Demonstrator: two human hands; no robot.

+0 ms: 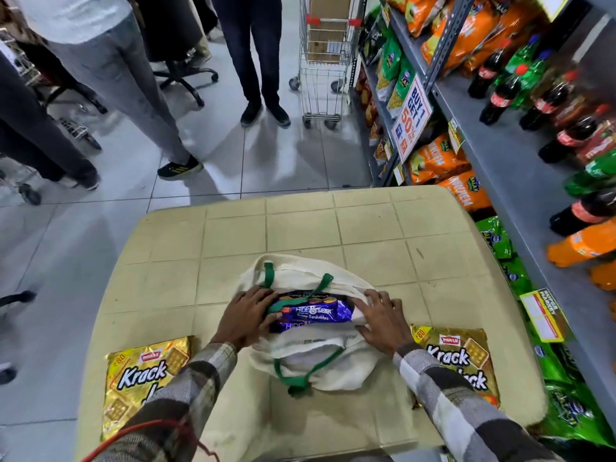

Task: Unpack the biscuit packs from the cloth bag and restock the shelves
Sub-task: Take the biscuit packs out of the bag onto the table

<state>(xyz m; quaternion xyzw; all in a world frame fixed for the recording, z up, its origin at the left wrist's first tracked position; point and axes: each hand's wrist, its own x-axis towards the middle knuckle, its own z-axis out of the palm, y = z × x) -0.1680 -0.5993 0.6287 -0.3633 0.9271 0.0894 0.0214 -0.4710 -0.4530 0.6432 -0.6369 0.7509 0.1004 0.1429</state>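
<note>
Cream cloth bag [310, 278] lies on the counter [300, 228]. The left hand [248, 315] and right hand [383, 320], fingers straight, press its rim apart, likely to reach the purple biscuit packs [313, 315] inside. Gold packs [146, 381] flank the bag.

Cloth bag [333, 371]: 1
Green bag handles: 2, far [268, 276], near [293, 380]
Purple biscuit packs visible in bag: 2, upper [313, 311], lower [293, 326]
Gold biscuit packs on table: 2, left [143, 378], right [456, 358]
Hands: 2, left hand [245, 316], right hand [383, 320]
Table [300, 228]: 1
Shopping trolley [321, 78]: 1
Cardboard box [328, 28] in trolley: 1
Promotion sign [411, 118]: 1
</note>
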